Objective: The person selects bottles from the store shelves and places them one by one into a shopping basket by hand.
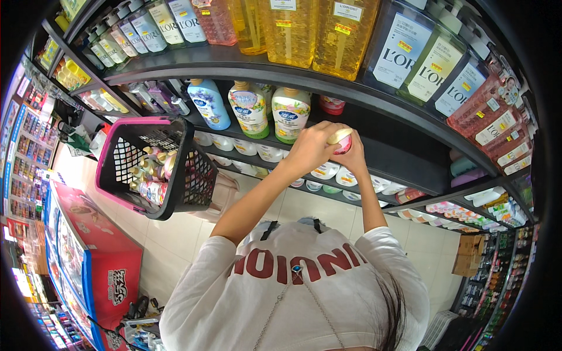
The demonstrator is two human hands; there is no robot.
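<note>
Over the middle shelf, my left hand [311, 146] and my right hand [353, 157] are closed around a pink bottle [343, 145] with a cream-coloured cap. The bottle tilts with its cap toward me, and my fingers hide most of its body. Just left of my hands stand two cream bottles with green bases; the nearer one [290, 114] is close to my left wrist. Beside the other cream bottle [249, 111] is a blue bottle [209, 105]. A red container [332, 105] sits farther back on this shelf, behind my hands.
At left, a black shopping basket [196, 169] with a pink rim holds several bottles. Large pump bottles and amber bottles [293, 35] line the upper shelf [234, 61], which juts above my hands. White tubs [326, 170] fill the lower shelf. A red freezer [111, 263] stands lower left.
</note>
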